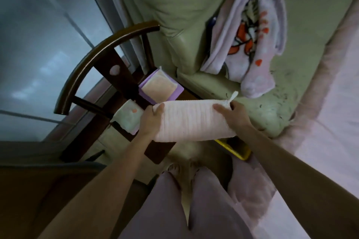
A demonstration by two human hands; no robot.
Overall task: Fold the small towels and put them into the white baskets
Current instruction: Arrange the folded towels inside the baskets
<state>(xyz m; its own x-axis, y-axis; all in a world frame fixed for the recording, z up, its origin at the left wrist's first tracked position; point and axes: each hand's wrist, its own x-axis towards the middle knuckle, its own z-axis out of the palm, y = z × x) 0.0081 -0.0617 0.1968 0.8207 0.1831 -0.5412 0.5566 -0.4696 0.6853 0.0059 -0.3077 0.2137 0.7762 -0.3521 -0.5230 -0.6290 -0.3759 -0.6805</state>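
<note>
Hands hold a pale pink towel (194,120) stretched in the air over a dark wooden chair (93,75): left hand (150,120) pinches its left end, right hand (234,112) grips the right end by the loop. Folded towels (160,88) and a light green cloth (126,119) lie on the chair seat, left and far. Green sofa (194,25) behind carries a printed blanket (250,44). Yellow phone (236,148) sits near right, partly hidden under the towel.

A home living room: a pale green sofa (194,15) fills the upper frame, a dark wooden chair (91,75) at centre left beside a window (38,44).
</note>
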